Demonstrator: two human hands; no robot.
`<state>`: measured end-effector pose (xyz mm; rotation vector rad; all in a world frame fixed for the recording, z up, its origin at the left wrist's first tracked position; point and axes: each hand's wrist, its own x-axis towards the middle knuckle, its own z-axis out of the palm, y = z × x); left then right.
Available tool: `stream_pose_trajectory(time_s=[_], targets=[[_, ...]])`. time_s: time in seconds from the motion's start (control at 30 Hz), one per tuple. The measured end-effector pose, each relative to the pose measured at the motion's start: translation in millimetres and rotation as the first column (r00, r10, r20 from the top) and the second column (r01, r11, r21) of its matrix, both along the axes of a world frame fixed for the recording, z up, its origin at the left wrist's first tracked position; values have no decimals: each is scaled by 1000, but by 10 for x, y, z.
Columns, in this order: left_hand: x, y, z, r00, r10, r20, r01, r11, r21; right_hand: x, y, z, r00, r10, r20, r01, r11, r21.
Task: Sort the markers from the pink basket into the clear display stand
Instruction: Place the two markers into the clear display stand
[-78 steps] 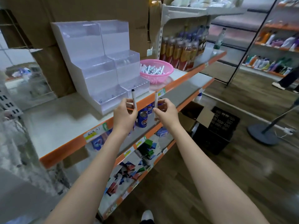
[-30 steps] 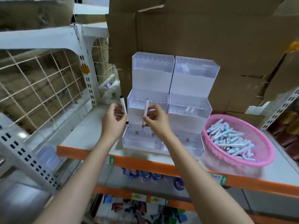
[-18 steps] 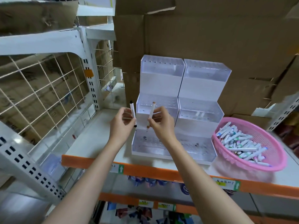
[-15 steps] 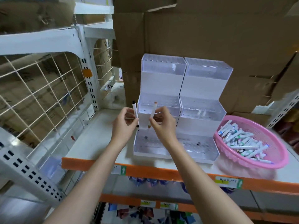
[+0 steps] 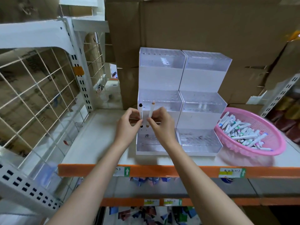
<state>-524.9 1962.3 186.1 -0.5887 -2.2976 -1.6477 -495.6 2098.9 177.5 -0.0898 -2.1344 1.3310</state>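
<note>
A clear three-step display stand [image 5: 203,75] stands on the white shelf [image 5: 97,140] against cardboard boxes. My left hand [image 5: 128,127] pinches a white marker with black caps [image 5: 140,111], held upright. Close beside it my right hand [image 5: 162,125] pinches a white marker with tan caps [image 5: 151,111], slightly tilted. Both markers hover in front of the stand's left column, above its lowest tier. The pink basket [image 5: 274,146] to the right of the stand holds several white markers [image 5: 240,132].
A white wire grid panel [image 5: 40,95] and a slotted upright [image 5: 81,73] close the shelf's left side. Cardboard boxes [image 5: 194,23] fill the back. The shelf has an orange front edge [image 5: 162,171] with price labels; a lower shelf below holds packaged goods.
I have turned from the side to face the stand. Both hands, each with a marker, have moved in over the lowest tier of the left column, and the markers stand closer together.
</note>
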Motion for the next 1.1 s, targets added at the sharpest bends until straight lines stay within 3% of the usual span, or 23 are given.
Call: stream_pose_trajectory(time_s=[0.2, 0.63, 0.83, 1.1], targets=[[-34, -7, -105, 1000, -8, -2, 8, 998, -61, -12, 10, -31, 1000, -22, 8, 22, 1000, -15], [-45, -8, -123, 998, 1, 55, 0, 1000, -20, -51, 6, -35, 1000, -7, 11, 7, 1000, 20], [-19, 11, -101, 998, 23, -51, -30, 987, -156, -48, -5, -19, 1000, -9, 10, 8, 1000, 14], [-37, 5, -160, 998, 57, -4, -57, 982, -182, -51, 0, -6, 1000, -7, 8, 7, 999, 39]])
